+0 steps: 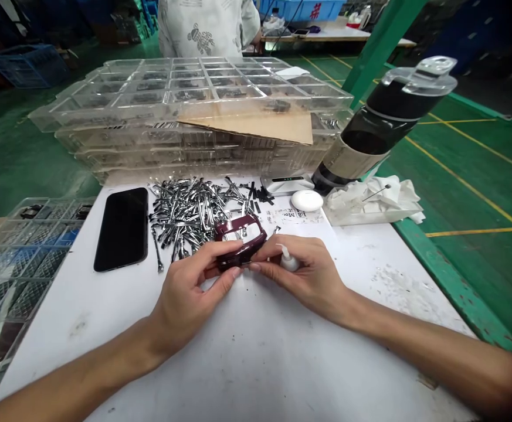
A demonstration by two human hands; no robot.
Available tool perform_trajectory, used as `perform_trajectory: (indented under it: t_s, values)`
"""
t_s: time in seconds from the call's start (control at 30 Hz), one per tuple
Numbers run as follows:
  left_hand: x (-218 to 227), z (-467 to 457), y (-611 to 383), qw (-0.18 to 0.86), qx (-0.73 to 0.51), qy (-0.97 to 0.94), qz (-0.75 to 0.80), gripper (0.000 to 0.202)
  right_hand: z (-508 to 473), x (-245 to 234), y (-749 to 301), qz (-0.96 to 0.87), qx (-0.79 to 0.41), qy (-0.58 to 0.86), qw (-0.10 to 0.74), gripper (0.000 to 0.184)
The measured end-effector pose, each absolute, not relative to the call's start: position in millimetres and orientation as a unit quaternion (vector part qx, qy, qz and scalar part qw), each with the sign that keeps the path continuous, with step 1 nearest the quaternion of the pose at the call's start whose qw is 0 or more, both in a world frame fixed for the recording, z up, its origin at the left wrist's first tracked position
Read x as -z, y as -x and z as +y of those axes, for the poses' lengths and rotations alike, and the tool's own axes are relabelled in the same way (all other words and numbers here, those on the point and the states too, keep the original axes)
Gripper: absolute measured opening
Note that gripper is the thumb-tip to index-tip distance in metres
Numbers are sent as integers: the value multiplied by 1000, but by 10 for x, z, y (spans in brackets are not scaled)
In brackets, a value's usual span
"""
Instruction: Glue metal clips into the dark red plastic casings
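My left hand [189,293] grips a glossy dark red plastic frame-shaped part [240,240] by its lower edge. My right hand [308,275] pinches a small white nozzle bottle [288,261], its tip pointing up and its body partly hidden by my fingers. The fingertips of both hands nearly meet at the near end of the red part. Behind it lies a heap of small chrome metal pieces [189,214] on the white work table [238,363], close to my left hand.
A black phone [121,228] lies left of the heap, beside a transparent grid tray [22,264]. Stacked transparent trays [189,94] with cardboard [256,124] stand behind. A large tilted water bottle [387,111], white round case [307,200] and crumpled tissue [370,199] sit right. A co-worker's torso [207,23] stands beyond.
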State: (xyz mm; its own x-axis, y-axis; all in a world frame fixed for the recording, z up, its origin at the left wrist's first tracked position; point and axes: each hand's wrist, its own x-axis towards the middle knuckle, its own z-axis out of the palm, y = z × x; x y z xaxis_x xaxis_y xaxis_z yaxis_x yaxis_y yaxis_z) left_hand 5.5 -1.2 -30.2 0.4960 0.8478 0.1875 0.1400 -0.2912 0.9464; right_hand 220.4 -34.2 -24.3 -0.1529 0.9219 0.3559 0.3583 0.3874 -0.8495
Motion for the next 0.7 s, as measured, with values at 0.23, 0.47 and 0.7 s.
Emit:
perform_trajectory:
  t_s: [0.23, 0.47, 0.7]
  values:
    - [340, -25, -62, 409, -393, -769, 296, 41, -335, 265, -2191, -689, -296, 451, 484, 6]
    - [340, -44, -80, 395, -399, -772, 298, 40, -337, 249, -2183, -703, -278, 441, 483, 6]
    - [267, -95, -135, 415, -414, -739, 333, 31, -395, 299, -2163, -670, -273, 495, 481, 26]
